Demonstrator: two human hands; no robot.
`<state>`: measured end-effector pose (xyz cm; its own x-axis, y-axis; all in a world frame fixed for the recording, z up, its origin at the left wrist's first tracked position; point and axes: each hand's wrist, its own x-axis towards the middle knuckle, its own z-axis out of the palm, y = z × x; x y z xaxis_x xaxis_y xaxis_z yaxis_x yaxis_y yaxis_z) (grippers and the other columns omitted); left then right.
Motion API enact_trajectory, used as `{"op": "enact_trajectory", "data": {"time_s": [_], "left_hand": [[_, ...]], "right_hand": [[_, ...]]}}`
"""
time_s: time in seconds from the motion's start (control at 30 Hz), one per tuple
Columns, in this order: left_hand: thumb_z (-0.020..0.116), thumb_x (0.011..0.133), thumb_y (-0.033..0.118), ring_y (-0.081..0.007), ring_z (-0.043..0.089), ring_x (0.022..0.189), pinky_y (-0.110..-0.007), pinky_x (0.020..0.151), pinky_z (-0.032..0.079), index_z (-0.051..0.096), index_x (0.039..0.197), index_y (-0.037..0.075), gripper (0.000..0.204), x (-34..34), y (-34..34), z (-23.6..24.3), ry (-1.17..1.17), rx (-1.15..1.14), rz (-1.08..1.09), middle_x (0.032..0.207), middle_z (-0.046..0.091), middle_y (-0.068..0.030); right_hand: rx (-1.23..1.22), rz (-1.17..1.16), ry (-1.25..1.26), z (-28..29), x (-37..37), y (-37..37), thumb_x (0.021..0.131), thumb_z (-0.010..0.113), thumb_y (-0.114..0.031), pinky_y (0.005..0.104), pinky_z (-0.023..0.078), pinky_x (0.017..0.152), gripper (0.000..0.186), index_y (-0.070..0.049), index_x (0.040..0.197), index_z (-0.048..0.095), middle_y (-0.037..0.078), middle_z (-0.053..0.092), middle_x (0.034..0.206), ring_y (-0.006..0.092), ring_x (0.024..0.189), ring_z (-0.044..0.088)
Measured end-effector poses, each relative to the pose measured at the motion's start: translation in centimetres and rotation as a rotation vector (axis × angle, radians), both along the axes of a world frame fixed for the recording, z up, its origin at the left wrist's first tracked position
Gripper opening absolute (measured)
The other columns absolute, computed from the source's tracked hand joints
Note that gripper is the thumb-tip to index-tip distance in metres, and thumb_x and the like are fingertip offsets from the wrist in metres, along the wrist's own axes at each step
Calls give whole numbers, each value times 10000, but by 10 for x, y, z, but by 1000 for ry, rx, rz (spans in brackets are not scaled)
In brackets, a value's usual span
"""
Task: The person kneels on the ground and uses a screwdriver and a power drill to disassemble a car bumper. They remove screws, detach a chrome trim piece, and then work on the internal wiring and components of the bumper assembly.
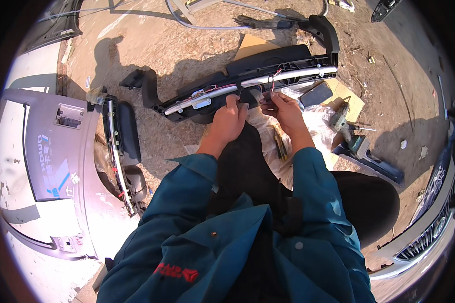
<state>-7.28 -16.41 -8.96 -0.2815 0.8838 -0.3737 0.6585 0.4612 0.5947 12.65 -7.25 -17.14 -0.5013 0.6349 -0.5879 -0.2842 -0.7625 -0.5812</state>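
A long black panel assembly [268,55] lies on the ground ahead, with a silver bar [302,72] and red wires [276,73] along it. My left hand [226,120] is closed at its near edge, fingertips pinched on something small that I cannot make out. Just right of it, my right hand [288,113] has thumb and fingers closed on a small dark piece beneath the hanging wires. Crumpled translucent plastic sheet [313,126] lies under and beside my right hand, with yellow-handled pliers [279,143] on it.
A pinkish vehicle door [66,151] and a second bar assembly [121,131] lie left. Cardboard [352,108], a dark phone-like slab [314,95] and a power tool [352,141] are right. A grille piece [422,232] is at lower right. Tubing [202,28] lies beyond.
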Motion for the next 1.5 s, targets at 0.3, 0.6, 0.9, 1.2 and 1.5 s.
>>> {"op": "enact_trajectory", "data": {"time_s": [0.3, 0.6, 0.9, 1.2, 1.5], "left_hand": [[828, 916, 128, -424, 703, 1134, -499, 988, 575, 716, 1248, 48, 360, 7, 25, 14, 23, 602, -168, 1209, 768, -169], [825, 901, 180, -438, 695, 1098, -534, 1017, 560, 709, 1137, 57, 290, 12, 27, 2, 93, 452, -199, 1126, 757, -155], [793, 909, 212, -410, 685, 1059, -530, 961, 544, 719, 1072, 50, 242, 14, 28, -2, 194, 534, -246, 1045, 736, -148], [772, 912, 227, -379, 694, 1041, -505, 923, 547, 720, 1017, 40, 221, 20, 32, 0, 305, 537, -287, 1022, 738, -149], [777, 906, 230, -374, 697, 1014, -513, 905, 535, 687, 966, 50, 210, 15, 30, -2, 301, 463, -359, 980, 736, -152]], "right_hand": [[-52, -15, 77, 14, -12, 12, 1118, 740, -209, 325, 669, 683, 196, -37, 1062, 817, 83, 820, 942, 172, 743, 777], [-36, -56, 66, 20, -16, 11, 1104, 757, -189, 309, 655, 678, 118, -95, 1034, 746, 44, 790, 886, 147, 739, 764], [-67, -101, 93, 22, -18, 10, 1097, 767, -164, 335, 649, 732, 111, -101, 1008, 744, 35, 784, 915, 156, 789, 763], [-60, -110, 103, 10, -19, 7, 1093, 770, -147, 310, 636, 678, 124, -116, 976, 744, 26, 775, 881, 140, 745, 745], [-47, -82, 69, 14, -20, 6, 1090, 769, -137, 305, 629, 679, 99, -106, 1000, 743, 20, 764, 875, 135, 737, 735]]}}
